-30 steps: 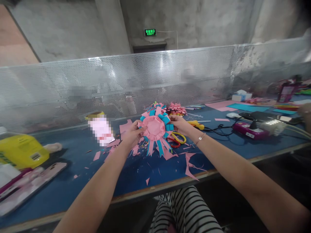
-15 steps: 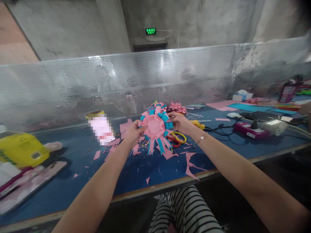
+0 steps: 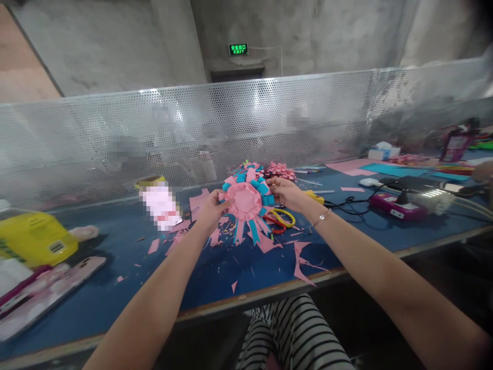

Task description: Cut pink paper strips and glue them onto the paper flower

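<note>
Between my hands a pink and blue paper rosette (image 3: 244, 201) is held up above the table, its round pink face toward me and its forked paper tails hanging down. My left hand (image 3: 213, 209) is closed on its left rim, thumb on the front. On the opposite side, my right hand (image 3: 284, 194) pinches the blue loops at the right edge. Scissors (image 3: 283, 218) with yellow and red handles lie behind the rosette, partly covered by it. Pink paper scraps (image 3: 265, 243) are scattered beneath and around.
A perforated metal screen (image 3: 239, 118) runs along the table's back. To the left lie a phone (image 3: 82, 272) and a yellow packet (image 3: 36, 239). On the right are a purple power strip (image 3: 398, 205), cables and coloured paper sheets (image 3: 393, 170). More paper flowers (image 3: 280, 171) sit behind the rosette.
Almost nothing differs. Both hands keep their hold on the rosette, and its hanging tails have shifted slightly.
</note>
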{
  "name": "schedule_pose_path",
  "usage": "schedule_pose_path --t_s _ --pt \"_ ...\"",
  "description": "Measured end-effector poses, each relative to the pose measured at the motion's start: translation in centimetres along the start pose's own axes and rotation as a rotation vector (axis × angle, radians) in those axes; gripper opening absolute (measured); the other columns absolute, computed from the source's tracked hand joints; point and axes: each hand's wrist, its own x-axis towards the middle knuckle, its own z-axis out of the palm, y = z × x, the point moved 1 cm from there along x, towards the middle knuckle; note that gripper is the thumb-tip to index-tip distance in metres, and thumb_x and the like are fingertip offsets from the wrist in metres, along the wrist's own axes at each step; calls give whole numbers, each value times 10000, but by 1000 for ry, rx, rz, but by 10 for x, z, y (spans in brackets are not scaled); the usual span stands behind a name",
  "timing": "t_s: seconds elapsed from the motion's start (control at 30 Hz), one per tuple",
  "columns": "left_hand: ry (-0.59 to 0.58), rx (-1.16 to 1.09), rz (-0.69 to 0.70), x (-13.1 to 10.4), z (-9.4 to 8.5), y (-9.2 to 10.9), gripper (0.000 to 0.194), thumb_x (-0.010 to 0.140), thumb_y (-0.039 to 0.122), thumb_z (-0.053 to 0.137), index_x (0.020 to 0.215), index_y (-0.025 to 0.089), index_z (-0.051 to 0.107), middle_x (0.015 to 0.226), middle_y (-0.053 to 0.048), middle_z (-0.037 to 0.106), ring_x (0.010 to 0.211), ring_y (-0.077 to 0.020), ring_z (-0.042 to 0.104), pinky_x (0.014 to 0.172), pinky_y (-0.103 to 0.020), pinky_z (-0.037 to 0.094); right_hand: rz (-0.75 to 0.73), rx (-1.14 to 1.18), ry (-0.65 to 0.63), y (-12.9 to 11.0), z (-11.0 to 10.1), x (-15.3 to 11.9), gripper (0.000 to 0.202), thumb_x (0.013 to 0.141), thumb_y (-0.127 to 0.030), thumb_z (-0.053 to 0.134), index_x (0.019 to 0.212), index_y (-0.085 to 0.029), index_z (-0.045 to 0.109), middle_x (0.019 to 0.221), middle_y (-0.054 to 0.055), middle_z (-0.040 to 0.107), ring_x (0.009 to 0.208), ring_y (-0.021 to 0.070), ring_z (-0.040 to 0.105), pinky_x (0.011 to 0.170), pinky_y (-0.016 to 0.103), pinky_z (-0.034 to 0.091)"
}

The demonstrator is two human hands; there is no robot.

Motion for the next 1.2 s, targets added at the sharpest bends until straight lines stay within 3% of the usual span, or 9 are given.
schedule_pose_path --t_s 0.27,0.43,0.6,0.8,0.9,1.1,1.2 --pt "28 83 82 3 -3 -4 319 553 258 692 747 187 450 614 78 460 486 -39 439 460 -166 377 -54 -84 -76 -2 -5 -2 305 596 -178 639 885 -206 546 768 -11 604 661 102 566 611 237 462" --pt "81 182 175 7 -7 -9 273 596 268 661 781 180 481 629 63 485 532 -59 443 509 -183 375 -202 -191 -158 1 -6 0 419 568 -135 666 948 -228 515 846 -17 595 750 93 555 683 224 443" --pt "116 302 236 6 -7 -5 223 623 248 634 778 188 486 679 41 499 617 -90 460 586 -208 387 -304 -323 -147 3 -7 2 406 552 -156 690 912 -214 514 900 6 581 857 115 546 769 253 431" --pt "223 626 623 -3 -3 10 219 630 110 581 823 195 525 885 -43 525 900 -184 475 830 -328 358 -499 -635 -64 5 -4 -2 396 611 -222 666 973 -219 503 954 26 551 886 149 538 796 303 428" --pt "238 785 806 -9 -4 12 255 627 54 542 837 196 527 987 -72 504 982 -212 448 833 -361 367 -612 -814 -17 4 0 -6 401 636 -235 649 1012 -228 510 989 42 562 937 181 529 850 346 401" --pt "221 1003 1256 -17 -7 19 240 684 92 532 863 251 529 1001 -37 540 959 -196 492 827 -396 406 -978 -1060 -128 -5 1 -13 390 678 -238 624 1054 -233 519 1099 57 547 1065 217 468 912 397 350" --pt "223 1055 1404 -19 -6 23 219 728 106 489 897 239 530 990 -48 549 976 -196 498 829 -408 421 -1094 -1181 -117 -6 -2 -12 417 697 -252 616 1096 -227 499 1098 68 533 1064 217 454 901 398 352"
